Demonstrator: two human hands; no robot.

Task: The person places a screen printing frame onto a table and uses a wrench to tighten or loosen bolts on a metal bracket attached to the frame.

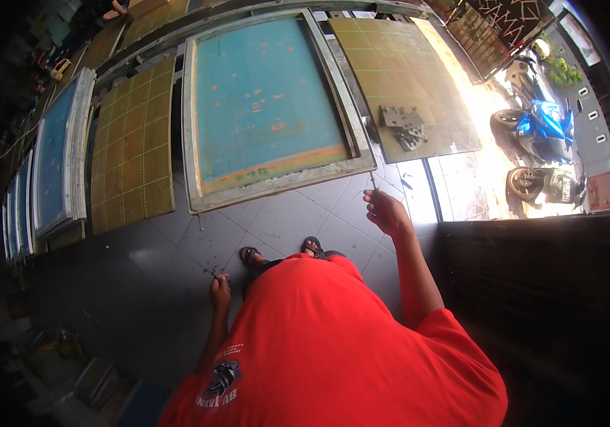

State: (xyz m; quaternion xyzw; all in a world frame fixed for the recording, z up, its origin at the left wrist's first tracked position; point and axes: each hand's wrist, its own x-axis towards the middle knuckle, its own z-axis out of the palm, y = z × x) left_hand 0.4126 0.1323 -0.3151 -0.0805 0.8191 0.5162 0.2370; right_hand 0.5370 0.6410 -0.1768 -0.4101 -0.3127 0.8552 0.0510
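A silk-screen frame (190,135) with blue mesh and small orange marks lies flat in front of me, its metal border worn and stained. Just off its near right corner, my right hand (387,212) is closed with its fingertips at a thin dark rod (373,182). Whether that rod is loose or part of the frame, I cannot tell. Low at my left side, away from the frame, my left hand (220,287) is curled closed. A small dark thing shows at its fingertips, too small to name.
Gridded brown boards (134,135) flank the frame; the right board (412,78) carries flat grey metal pieces (402,126). More screen frames (63,156) stand at the left. Grey floor tiles (269,222) lie below. Outside at right is a blue motorcycle (548,128).
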